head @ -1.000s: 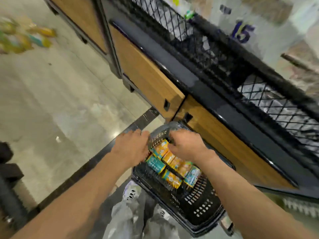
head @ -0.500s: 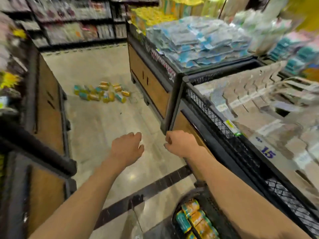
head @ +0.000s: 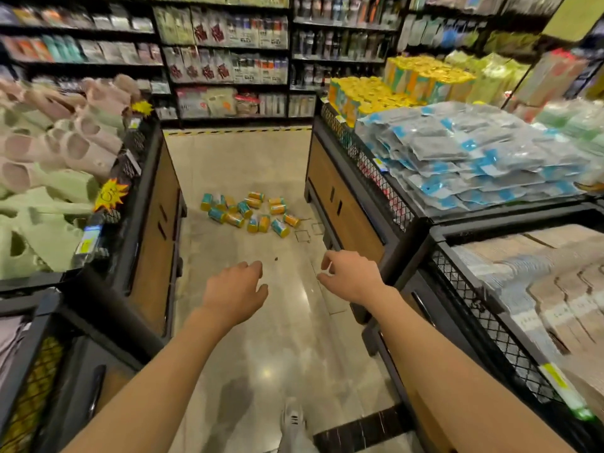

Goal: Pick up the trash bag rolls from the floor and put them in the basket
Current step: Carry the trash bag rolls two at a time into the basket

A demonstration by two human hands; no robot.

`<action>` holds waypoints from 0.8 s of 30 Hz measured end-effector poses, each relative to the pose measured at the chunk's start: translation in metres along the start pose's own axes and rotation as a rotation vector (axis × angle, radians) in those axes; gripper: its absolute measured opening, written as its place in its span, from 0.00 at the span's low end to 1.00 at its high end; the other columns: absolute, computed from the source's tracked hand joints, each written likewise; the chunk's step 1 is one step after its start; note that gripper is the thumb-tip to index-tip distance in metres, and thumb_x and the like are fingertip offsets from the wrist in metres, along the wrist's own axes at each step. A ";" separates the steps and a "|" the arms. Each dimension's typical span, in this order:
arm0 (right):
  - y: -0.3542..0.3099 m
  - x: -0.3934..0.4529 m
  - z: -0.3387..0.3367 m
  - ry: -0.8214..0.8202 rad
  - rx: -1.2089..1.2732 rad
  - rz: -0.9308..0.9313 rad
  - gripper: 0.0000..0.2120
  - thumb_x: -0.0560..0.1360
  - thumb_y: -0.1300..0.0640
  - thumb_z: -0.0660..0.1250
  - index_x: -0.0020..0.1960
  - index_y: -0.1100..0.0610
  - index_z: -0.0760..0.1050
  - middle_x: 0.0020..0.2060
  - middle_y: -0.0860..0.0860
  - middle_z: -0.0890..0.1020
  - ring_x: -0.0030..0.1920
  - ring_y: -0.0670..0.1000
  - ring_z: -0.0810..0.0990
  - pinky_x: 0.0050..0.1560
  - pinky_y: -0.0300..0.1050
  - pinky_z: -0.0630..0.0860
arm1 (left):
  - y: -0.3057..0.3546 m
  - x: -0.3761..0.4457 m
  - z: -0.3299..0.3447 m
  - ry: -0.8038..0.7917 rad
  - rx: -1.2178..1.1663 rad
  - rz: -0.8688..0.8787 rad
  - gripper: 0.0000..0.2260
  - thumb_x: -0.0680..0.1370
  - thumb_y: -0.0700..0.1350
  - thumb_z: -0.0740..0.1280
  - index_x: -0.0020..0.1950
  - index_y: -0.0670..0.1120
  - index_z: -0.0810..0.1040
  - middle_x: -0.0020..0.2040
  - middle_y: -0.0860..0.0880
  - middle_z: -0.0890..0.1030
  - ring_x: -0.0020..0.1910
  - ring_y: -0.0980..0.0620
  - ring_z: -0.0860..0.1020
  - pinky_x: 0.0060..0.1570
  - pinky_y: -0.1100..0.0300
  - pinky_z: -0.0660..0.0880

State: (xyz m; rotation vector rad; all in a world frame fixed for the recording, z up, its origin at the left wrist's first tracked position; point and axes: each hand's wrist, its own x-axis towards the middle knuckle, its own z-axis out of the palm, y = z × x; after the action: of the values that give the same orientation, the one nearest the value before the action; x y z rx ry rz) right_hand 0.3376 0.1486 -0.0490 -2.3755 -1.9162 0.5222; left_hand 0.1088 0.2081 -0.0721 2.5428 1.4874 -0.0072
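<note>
Small cylindrical trash bag rolls w/ teal-and-yellow wrappers (head: 247, 214) lie in a loose cluster on the beige polished tile floor (head: 261, 338), mid-aisle, well ahead of both hands. Orientation mixed: a few stand on end, axis vertical (e.g. far-left one); most lie on their sides, long axes pointing every which way, no common heading. Rightmost rolls sit near the foot of the right-side wood-panelled black-framed display bin (head: 343, 204). Some rolls touch each other, others just beside.

Left hand (head: 233, 294): out front over the floor, palm down, fingers loosely curled, holding nothing. Right hand (head: 351, 277): also out front, fingers curled in w/ fingertips near the thumb, nothing in it as far as I can see. Hands apart, roughly level.

Basket not in view.

Right bin top carries stacked grey-and-blue plastic packets (head: 464, 158); nearer bin has tan flat packs behind black wire mesh (head: 490, 318). Left bin holds pale pink and green foam slippers (head: 52, 165). Light-coloured shoe (head: 292, 420) at bottom edge on the floor.
</note>
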 end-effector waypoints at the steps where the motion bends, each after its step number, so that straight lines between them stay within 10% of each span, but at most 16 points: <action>1: 0.000 0.021 -0.001 0.000 0.005 -0.005 0.15 0.77 0.41 0.65 0.60 0.48 0.75 0.54 0.47 0.81 0.53 0.51 0.80 0.53 0.56 0.81 | -0.006 0.019 -0.003 0.001 0.004 -0.003 0.15 0.81 0.57 0.60 0.63 0.50 0.73 0.57 0.49 0.80 0.53 0.45 0.80 0.45 0.53 0.76; 24: -0.029 0.535 -0.085 -0.035 0.019 -0.015 0.14 0.78 0.42 0.64 0.58 0.48 0.76 0.54 0.49 0.82 0.55 0.53 0.81 0.46 0.47 0.73 | -0.177 0.486 -0.037 -0.009 -0.301 -0.289 0.09 0.79 0.56 0.63 0.56 0.54 0.74 0.46 0.54 0.81 0.49 0.50 0.80 0.44 0.55 0.75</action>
State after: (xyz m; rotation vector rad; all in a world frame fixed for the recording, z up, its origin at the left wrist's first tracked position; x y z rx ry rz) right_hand 0.4299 0.6819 -0.0852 -2.3542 -1.9330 0.5816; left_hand 0.1932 0.7181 -0.1153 2.0780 1.6956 0.1506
